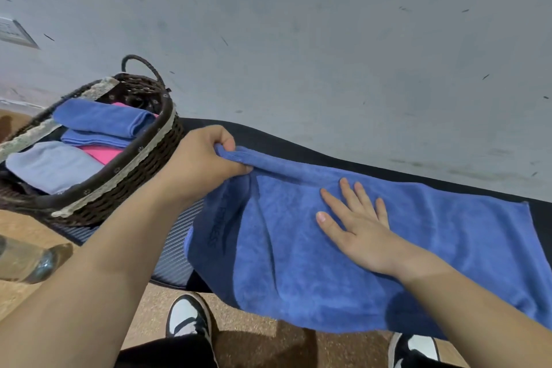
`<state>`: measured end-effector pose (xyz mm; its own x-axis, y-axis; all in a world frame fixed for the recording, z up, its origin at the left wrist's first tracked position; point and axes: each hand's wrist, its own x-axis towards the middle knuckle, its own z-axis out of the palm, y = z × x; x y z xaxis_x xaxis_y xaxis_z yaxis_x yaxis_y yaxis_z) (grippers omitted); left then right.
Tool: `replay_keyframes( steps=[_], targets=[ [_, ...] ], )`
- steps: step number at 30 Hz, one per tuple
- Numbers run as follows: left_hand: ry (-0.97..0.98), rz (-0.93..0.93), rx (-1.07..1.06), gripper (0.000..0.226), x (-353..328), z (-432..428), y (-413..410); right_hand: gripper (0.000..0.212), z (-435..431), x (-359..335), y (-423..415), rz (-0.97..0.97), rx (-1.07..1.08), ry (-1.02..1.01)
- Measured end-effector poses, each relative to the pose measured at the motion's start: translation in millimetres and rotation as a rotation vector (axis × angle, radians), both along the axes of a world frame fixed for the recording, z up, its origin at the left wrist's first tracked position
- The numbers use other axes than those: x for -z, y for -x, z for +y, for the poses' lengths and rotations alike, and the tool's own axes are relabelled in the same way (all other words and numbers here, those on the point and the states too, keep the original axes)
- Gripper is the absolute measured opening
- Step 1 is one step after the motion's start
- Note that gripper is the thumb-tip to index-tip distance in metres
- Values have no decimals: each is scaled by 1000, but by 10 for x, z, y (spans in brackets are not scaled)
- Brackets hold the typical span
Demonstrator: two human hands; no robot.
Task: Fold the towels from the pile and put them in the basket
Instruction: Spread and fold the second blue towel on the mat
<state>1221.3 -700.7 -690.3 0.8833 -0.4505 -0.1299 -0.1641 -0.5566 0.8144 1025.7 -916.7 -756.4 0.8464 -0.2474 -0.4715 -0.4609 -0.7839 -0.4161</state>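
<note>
A blue towel (448, 254) lies spread over a dark mat, its near edge hanging off the front. My left hand (206, 158) pinches the towel's far left corner, lifting a fold of cloth. Flat on the middle of the towel lies my right hand (355, 224), fingers straight and spread. To the left stands a dark wicker basket (134, 179) with a lace-trimmed rim. Inside it lie folded towels: two blue ones (101, 119), a pink one (101, 154) and a pale lilac one (50, 164).
The dark mat (176, 260) lies on a brown floor against a grey wall (298, 39). A clear plastic bottle (27, 260) lies on the floor at the left. My two black-and-white shoes (188, 317) stand just below the mat's front edge.
</note>
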Motion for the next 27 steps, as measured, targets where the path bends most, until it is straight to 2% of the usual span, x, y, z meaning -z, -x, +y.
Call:
replay_keyframes(
  steps=[2,4,5,7,9,11,13,15,19,21,23,27],
  targets=[
    [130,58,-56,24,-64,24,-19,65,1,-1,5,-4,4,-13],
    [158,9,-115,23,-72,63,-64,65,1,12,1,-4,7,-19],
    [107,-55,-120,22,-24,102,-114,66,3,21,-1,-5,8,-19],
    [-186,-243,-43,13,94,197,-210,67,11,45,-2,-21,17,-13],
    [-450,-340,31,20,226,248,-214,69,25,59,-10,-63,40,-4],
    [-439,-336,49,35,282,231,-161,69,52,51,-21,-90,63,2],
    [-386,-313,58,27,234,173,-63,68,95,32,-35,-80,76,11],
    [-435,-243,80,38,184,140,29,67,153,18,-56,-70,59,45],
    [-842,-222,288,43,192,76,392,68,314,-8,-132,-16,50,155],
    [-961,-65,392,66,289,8,607,69,355,-11,-183,51,85,184],
    [-985,26,428,93,412,-59,687,67,318,0,-248,82,125,161],
    [-875,-59,434,86,615,-70,410,64,65,37,-335,22,195,98]
  ],
)
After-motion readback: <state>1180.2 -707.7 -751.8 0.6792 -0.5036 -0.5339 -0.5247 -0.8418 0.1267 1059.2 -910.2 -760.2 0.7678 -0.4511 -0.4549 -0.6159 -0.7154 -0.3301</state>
